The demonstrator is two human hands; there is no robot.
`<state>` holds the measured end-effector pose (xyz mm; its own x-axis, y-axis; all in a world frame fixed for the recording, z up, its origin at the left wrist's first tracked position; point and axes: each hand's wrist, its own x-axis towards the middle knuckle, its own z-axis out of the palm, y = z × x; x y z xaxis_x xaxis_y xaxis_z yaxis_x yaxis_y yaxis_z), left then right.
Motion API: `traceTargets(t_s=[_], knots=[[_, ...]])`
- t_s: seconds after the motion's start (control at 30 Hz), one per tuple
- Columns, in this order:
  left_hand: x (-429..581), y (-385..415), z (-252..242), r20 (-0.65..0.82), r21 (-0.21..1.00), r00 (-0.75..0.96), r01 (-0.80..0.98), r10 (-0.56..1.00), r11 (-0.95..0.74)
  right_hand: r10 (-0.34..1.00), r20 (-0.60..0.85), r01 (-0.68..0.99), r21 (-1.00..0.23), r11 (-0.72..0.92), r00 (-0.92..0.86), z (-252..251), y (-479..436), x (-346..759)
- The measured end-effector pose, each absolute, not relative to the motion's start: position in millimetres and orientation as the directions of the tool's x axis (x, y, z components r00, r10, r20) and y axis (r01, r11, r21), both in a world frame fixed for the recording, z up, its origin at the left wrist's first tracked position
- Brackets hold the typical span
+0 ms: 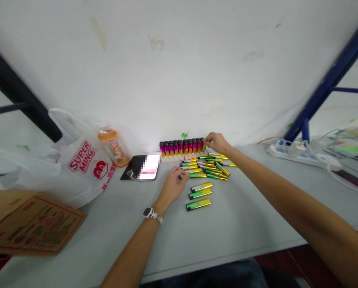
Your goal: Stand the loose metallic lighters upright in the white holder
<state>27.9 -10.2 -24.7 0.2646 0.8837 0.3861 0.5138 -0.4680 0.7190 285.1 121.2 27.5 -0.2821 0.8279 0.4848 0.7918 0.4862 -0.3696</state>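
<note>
A row of purple-and-orange lighters (pixel 175 149) stands upright in a pale rack (pixel 167 159) against the wall. At the right end of that row, my right hand (pixel 216 142) pinches a yellowish lighter (pixel 204 147), partly hidden by the fingers. My left hand (pixel 173 186) is lower and to the left, its fingers curled together beside a loose pile of green, yellow and silver lighters (pixel 210 166). Whatever is between those fingertips, if anything, does not show. Nearer the front, three separate lighters (pixel 199 205) lie flat on the grey table (pixel 227 224).
A phone (pixel 149 167) lies on a dark flat item left of the rack. Farther left stand an orange drink bottle (pixel 114 146), a white plastic bag (pixel 85 160) and a cardboard box (pixel 31 222). A white power strip (pixel 299 154) with cables sits at the right.
</note>
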Motion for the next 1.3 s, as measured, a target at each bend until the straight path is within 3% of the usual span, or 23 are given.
traceTargets(t_s=[0.13, 0.3, 0.53, 0.63, 0.73, 0.9, 1.07, 1.2, 1.3], knots=[[28, -10, -26, 0.386, 0.717, 0.265, 0.516, 0.884, -0.468, 0.815, 0.534, 0.843, -0.314, 0.438, -0.225, 16, 115, 273], [28, -10, -27, 0.386, 0.721, 0.256, 0.515, 0.886, -0.463, 0.775, 0.627, 0.854, -0.356, 0.380, -0.083, -6, 99, 255], [28, -10, -27, 0.383, 0.723, 0.265, 0.510, 0.885, -0.466, 0.772, 0.617, 0.904, -0.231, 0.360, -0.150, -7, 78, 257], [29, -11, -27, 0.384, 0.719, 0.272, 0.511, 0.882, -0.471, 0.794, 0.544, 0.900, -0.150, 0.409, -0.270, -2, 71, 261], [30, -12, -27, 0.389, 0.712, 0.284, 0.511, 0.876, -0.482, 0.840, 0.359, 0.897, -0.015, 0.442, -0.408, 8, 72, 261], [29, -13, -27, 0.383, 0.719, 0.286, 0.505, 0.879, -0.477, 0.888, 0.094, 0.892, 0.097, 0.442, -0.451, 30, 81, 249], [29, -14, -24, 0.377, 0.725, 0.279, 0.505, 0.883, -0.469, 0.880, 0.031, 0.872, 0.156, 0.463, -0.473, 37, 81, 243], [30, -15, -22, 0.373, 0.730, 0.285, 0.497, 0.883, -0.469, 0.847, 0.117, 0.855, 0.105, 0.508, -0.518, 36, 79, 248], [29, -14, -23, 0.376, 0.728, 0.275, 0.503, 0.885, -0.466, 0.821, 0.330, 0.840, -0.129, 0.527, -0.465, 38, 75, 250]])
